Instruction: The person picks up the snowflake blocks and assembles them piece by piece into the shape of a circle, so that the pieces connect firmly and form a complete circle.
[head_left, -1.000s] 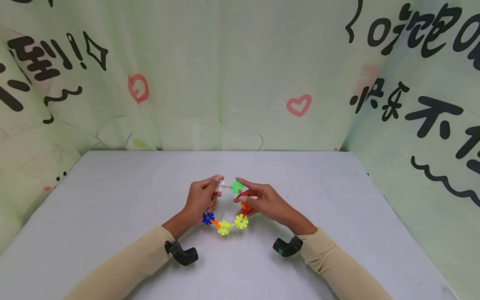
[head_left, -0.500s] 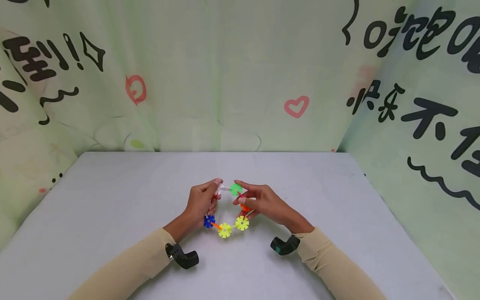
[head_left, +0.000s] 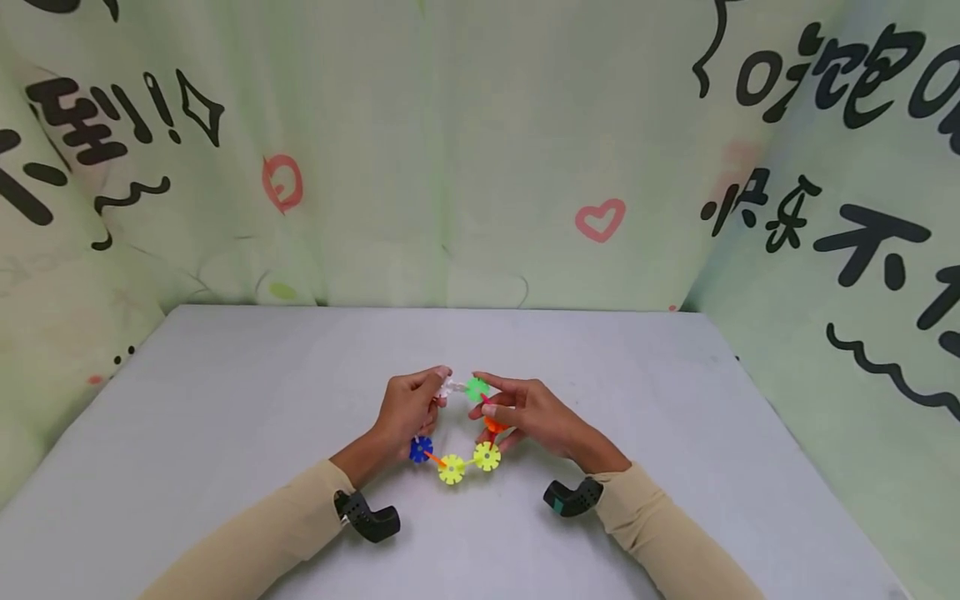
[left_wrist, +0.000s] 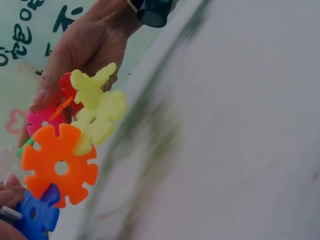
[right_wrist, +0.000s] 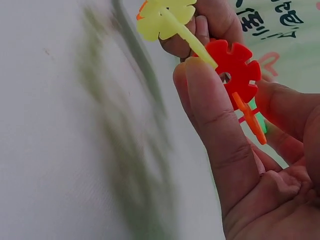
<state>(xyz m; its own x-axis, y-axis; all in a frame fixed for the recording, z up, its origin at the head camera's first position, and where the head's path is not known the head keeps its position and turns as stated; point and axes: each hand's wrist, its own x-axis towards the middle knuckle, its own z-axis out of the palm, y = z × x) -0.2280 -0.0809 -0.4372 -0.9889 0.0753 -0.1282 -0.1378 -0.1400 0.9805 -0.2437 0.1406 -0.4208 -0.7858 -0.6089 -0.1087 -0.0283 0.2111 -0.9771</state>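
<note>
Notched plastic discs, slotted edge to edge, form a ring between the two hands above the table. The left hand (head_left: 408, 408) pinches a clear disc (head_left: 447, 387) at the ring's far left; a blue disc (head_left: 421, 449) hangs below that hand. At the right, the right hand (head_left: 543, 415) holds the ring by its fingertips, near a green disc (head_left: 477, 389) and an orange disc (head_left: 496, 425). Two yellow discs (head_left: 452, 477) make up the near side. The right wrist view shows a red disc (right_wrist: 239, 60) by the fingers; a pink disc (left_wrist: 37, 121) appears in the left wrist view.
A white table (head_left: 262, 400) lies under the hands. Pale green curtains (head_left: 480, 167) with black writing and red hearts hang behind it and at both sides. Each wrist wears a black device (head_left: 371, 518).
Both hands and the ring appear slightly lower in the head view, while the background has shifted a little too. The hold on the discs looks the same.
</note>
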